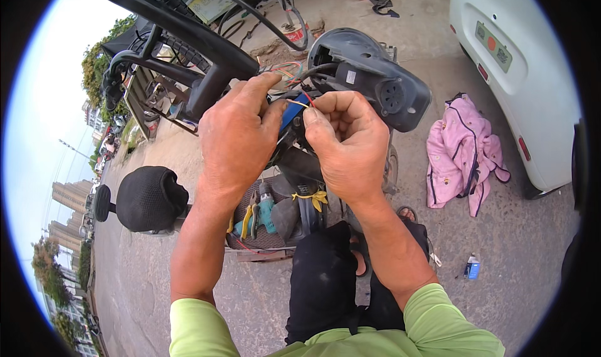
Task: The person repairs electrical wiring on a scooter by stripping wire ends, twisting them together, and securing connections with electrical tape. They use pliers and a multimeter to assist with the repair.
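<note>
My left hand has its thumb near its bent fingers at a thin pale yellow wire. My right hand pinches that wire beside a red wire, its other fingers curled. Behind them lie a blue strip on the dismantled scooter and more loose coloured wires. A black plastic housing with a vented disc sits just beyond my right hand. A black tubular frame with cables rises at upper left.
Below, a teal power tool and yellow-handled pliers lie on the footboard. A mesh-covered seat is left. A pink garment and small blue box lie right, near a white vehicle.
</note>
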